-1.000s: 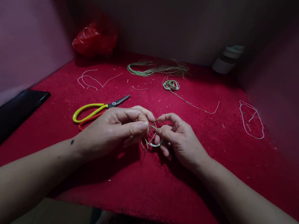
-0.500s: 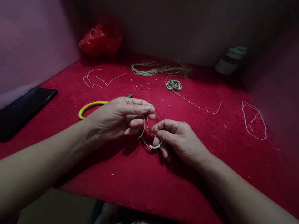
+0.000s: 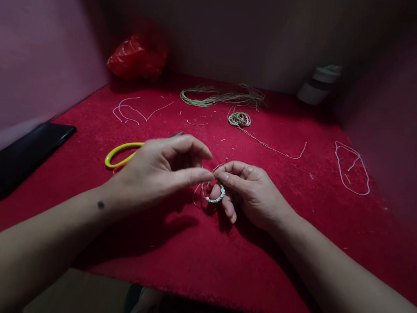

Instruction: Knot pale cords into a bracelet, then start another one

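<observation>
My right hand [image 3: 252, 189] pinches a small braided cord bracelet [image 3: 216, 197], pale green and white, between thumb and index finger. The braid curves below those fingertips, and thin loose cord ends stick out to its left and above. My left hand [image 3: 171, 167] is beside it, thumb and index finger apart; the thumb tip comes close to the right fingertips, and whether it touches the cord is hard to see. Partly hidden behind my left hand lie scissors with a yellow handle [image 3: 113, 153].
On the red cloth [image 3: 167, 257] lie a bundle of green cords [image 3: 200, 100], a coiled braided piece [image 3: 239, 120], loose white cords [image 3: 131, 110] and a white cord loop [image 3: 366, 187]. A black phone-like slab [image 3: 24, 155], red plastic bag [image 3: 139, 58] and white cup [image 3: 316, 88] stand around the edges.
My left hand has turned and its thumb and index finger have parted, where they were pinched together on a cord end. The braid has swung into a rounder curve under my right fingers.
</observation>
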A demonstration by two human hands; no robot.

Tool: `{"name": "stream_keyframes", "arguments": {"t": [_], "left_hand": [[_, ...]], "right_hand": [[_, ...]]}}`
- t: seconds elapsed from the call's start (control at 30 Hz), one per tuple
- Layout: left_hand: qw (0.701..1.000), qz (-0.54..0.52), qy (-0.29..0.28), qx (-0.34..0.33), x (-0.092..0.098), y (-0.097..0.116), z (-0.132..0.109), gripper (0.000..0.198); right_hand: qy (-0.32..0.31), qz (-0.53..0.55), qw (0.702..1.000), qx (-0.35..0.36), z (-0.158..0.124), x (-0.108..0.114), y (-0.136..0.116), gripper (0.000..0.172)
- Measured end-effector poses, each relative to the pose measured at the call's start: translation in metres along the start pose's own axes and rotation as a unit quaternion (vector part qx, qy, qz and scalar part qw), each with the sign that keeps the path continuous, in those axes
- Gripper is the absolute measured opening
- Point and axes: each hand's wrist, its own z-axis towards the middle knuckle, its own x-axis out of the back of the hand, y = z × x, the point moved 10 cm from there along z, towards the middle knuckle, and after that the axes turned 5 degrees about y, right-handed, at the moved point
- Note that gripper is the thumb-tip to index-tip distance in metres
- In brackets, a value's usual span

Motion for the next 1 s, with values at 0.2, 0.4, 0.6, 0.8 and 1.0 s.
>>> {"name": "stream_keyframes", "arguments": {"t": [0.2, 0.4, 0.6, 0.8, 1.0], "left_hand": [[0.997, 0.009, -0.066, 0.036, -0.026, -0.015, -0.003, 0.015], [0.996, -0.024, -0.082, 0.039, -0.033, -0.011, -0.003, 0.009], [0.994, -0.049, -0.09, 0.049, -0.036, -0.013, -0.004, 0.007], [0.991, -0.054, -0.082, 0.092, -0.031, -0.026, -0.004, 0.011], [0.99, -0.056, -0.071, 0.107, -0.027, -0.03, -0.004, 0.009]], "right_hand": [[-0.013, 0.015, 1.0, -0.001, 0.0, -0.001, 0.0, 0.016], [-0.02, 0.023, 1.0, -0.003, 0.0, -0.001, 0.001, 0.015], [-0.028, 0.026, 0.999, 0.001, 0.0, -0.004, 0.0, 0.015], [-0.019, 0.024, 1.0, 0.005, 0.0, -0.001, -0.001, 0.014], [-0.01, 0.019, 1.0, -0.001, -0.001, 0.0, -0.001, 0.015]]}}
